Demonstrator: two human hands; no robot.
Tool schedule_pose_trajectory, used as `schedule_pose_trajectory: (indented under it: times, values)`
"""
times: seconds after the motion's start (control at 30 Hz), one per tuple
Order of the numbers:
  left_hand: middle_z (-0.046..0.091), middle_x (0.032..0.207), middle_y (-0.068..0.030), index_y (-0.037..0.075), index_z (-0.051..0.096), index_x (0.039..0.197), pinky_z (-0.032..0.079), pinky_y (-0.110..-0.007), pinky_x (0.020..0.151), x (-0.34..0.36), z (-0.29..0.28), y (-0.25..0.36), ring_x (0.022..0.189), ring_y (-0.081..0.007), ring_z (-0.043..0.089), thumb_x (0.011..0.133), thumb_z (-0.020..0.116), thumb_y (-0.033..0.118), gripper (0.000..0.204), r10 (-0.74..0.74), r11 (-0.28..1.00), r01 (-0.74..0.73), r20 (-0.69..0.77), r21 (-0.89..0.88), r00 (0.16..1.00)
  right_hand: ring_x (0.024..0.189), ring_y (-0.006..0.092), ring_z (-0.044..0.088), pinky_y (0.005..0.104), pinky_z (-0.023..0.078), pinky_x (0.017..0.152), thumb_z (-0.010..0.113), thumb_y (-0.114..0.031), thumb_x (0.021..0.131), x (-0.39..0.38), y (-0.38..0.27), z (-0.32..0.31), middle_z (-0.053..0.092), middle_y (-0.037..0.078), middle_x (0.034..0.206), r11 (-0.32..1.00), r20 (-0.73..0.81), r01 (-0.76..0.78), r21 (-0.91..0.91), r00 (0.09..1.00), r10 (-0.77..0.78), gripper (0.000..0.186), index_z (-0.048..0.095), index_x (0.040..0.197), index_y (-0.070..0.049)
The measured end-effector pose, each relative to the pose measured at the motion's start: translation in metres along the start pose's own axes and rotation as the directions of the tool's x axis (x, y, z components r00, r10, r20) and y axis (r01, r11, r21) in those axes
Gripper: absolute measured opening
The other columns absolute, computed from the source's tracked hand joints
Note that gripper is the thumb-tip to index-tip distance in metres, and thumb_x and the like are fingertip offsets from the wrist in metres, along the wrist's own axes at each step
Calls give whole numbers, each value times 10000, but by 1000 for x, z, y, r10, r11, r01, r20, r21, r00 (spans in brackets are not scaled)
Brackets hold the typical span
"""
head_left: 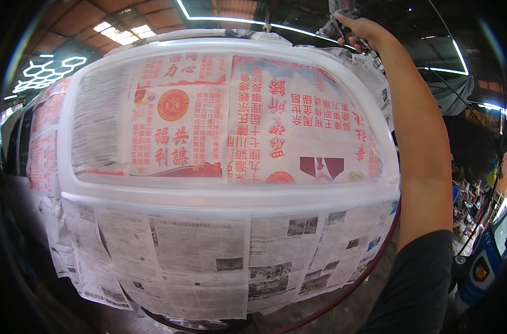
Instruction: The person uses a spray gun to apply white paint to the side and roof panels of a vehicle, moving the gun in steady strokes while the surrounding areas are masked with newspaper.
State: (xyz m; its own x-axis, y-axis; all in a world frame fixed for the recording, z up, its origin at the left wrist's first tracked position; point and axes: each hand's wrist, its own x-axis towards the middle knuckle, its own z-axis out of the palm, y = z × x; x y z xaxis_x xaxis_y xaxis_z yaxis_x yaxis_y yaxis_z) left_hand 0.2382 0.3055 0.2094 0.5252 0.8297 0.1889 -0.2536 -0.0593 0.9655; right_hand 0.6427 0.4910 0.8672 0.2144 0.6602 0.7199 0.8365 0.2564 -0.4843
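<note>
My right arm reaches up along the right side, in a dark short sleeve. High at the upper right, my right hand (372, 31) is closed around a paint-smeared spray gun (330, 28), its cup cut off by the top edge. The gun is close to the upper right corner of a vehicle panel with a white-coated window frame (231, 193). Newspaper sheets with red print (211, 119) cover the window inside that frame. More newspaper (197, 239) hangs over the panel below. My left hand is out of view.
A dark red hose (370, 274) curves past the panel's lower right side. On the right stands a blue-and-white vehicle (479, 273), near cluttered shelves. Another vehicle (20, 145) stands at the left. Bright strip lights (225, 20) hang under the roof.
</note>
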Motion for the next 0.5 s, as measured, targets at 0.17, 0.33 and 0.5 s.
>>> schedule_pose_trajectory:
  times: [0.17,0.33,0.5]
  values:
    - [607,859,-31,3,633,984,464,-323,723,1,5,-12,799,-135,554,898,718,412,426,18,999,-17,16,-26,1000,439,127,445,310,427,415,538,-615,960,-2,7,12,701,136,811,998,-71,43,-55,996,-47,740,599,1135,101]
    - [588,840,-30,11,640,962,440,-282,661,-6,3,-12,744,-117,538,911,685,353,348,-24,1000,24,21,5,1000,392,142,456,313,427,404,566,-605,946,-3,46,-3,665,154,799,996,-181,-63,-61,982,51,728,603,1103,105]
    - [571,819,-13,10,639,947,393,-255,580,-20,-7,-3,681,-92,505,907,659,304,297,-94,995,94,29,19,995,389,134,464,305,436,396,585,-577,948,-31,85,-13,657,143,779,984,-238,-173,31,955,175,660,623,1011,78]
